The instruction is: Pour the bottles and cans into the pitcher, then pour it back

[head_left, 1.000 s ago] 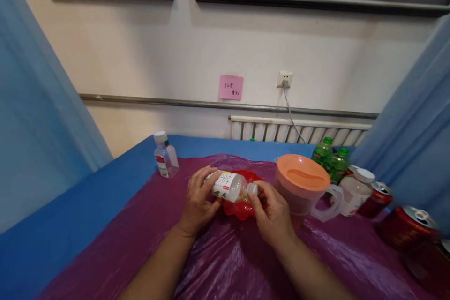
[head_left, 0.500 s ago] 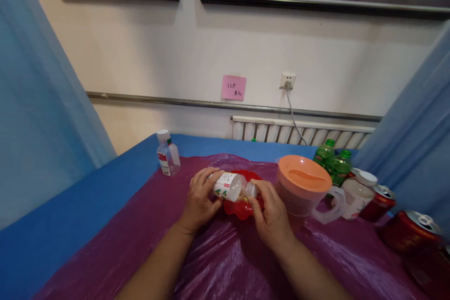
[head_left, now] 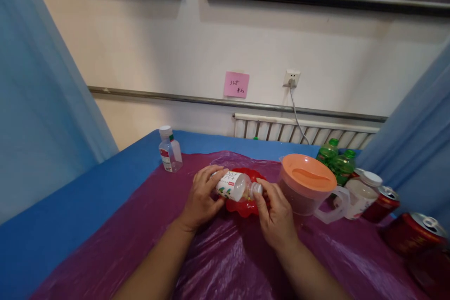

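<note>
A clear plastic bottle (head_left: 237, 186) with a white label lies sideways in the air, its neck pointing right. My left hand (head_left: 206, 194) is wrapped round its base end. At the other end, the fingertips of my right hand (head_left: 276, 213) grip the white bottle cap (head_left: 258, 189), which sits at the neck. Beneath the bottle is a red scalloped dish (head_left: 242, 208), partly hidden by the bottle and hands. Just right of my right hand stands a clear pitcher (head_left: 298, 199) with an orange lid (head_left: 307, 173).
Purple plastic sheeting (head_left: 218, 262) covers much of the blue table (head_left: 80, 190). Another capped clear bottle (head_left: 171, 154) stands at the back left. On the right are green bottles (head_left: 342, 166), a white-capped bottle (head_left: 363, 194) and red cans (head_left: 413, 234). Blue curtains (head_left: 45, 79) hang at both sides.
My right fingers have shifted slightly right on the cap, and a little more of the neck shows. The left hand keeps its hold. The whole view has moved slightly.
</note>
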